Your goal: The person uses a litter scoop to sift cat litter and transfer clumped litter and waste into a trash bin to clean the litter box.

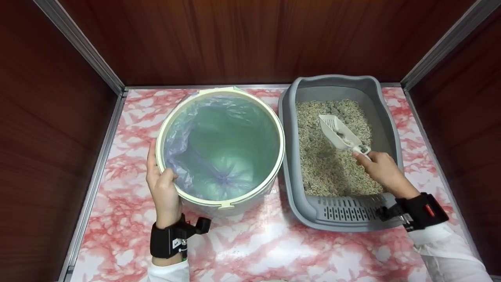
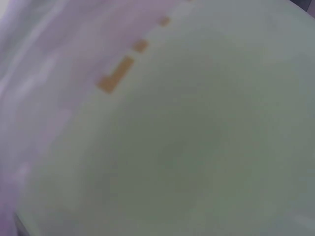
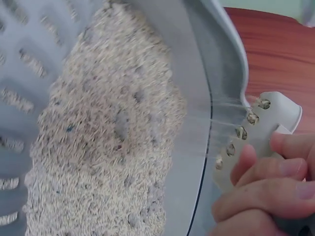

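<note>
My left hand (image 1: 166,194) grips the near-left rim of a round, pale bin (image 1: 282,152), thumb over the edge and fingers along the outside. A thin purple-tinted bag (image 1: 225,178) lines the greenish bin; its blurred film (image 2: 44,88) fills much of the left wrist view. With my right hand (image 1: 385,172) I hold a white slotted litter scoop (image 1: 334,137) by its handle, above the litter box. Some dark bits and grains lie in the scoop. In the right wrist view, fingers (image 3: 270,191) wrap the handle beside the scoop's perforated part (image 3: 280,110).
The grey litter box (image 1: 289,164) stands right beside the bin, with tan litter (image 1: 325,176) and grey clumps inside and a slotted front ledge (image 1: 348,209). Brown wood-grain panels (image 1: 235,43) enclose the pink-and-white marbled surface (image 1: 250,246) at the back and sides.
</note>
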Demonstrator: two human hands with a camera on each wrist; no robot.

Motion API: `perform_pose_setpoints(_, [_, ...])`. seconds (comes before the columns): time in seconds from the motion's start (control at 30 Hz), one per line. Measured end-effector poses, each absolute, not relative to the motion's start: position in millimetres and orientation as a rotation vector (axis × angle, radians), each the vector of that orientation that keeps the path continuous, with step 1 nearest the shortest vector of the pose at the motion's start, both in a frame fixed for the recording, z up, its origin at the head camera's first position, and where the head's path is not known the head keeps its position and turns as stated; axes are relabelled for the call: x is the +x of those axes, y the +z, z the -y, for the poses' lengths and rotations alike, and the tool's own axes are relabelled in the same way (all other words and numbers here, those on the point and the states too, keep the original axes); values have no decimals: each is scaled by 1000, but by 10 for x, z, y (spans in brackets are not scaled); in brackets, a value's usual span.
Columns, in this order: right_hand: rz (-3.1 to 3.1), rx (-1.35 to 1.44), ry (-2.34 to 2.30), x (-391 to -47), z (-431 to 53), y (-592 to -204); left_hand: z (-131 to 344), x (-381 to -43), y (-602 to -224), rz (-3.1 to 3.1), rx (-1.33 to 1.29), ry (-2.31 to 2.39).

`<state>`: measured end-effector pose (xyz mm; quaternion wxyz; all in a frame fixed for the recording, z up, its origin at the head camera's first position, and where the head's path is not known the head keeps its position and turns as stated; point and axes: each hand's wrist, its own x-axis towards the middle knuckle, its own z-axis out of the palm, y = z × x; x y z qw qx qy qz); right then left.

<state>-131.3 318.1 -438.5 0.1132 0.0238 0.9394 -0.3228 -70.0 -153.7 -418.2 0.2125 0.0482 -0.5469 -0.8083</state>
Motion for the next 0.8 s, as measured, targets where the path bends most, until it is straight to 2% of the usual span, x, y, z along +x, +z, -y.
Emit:
perform_pose_setpoints(0.4, [-2782,51,-981,-1289,-3211,-4326,1534,-696,-4176,1520,138,-2247])
perform_pose_setpoints(0.8, [-3293,-134,-502,-1197,-3177,-4342,1534,-696,-4173,1527,144,-2240])
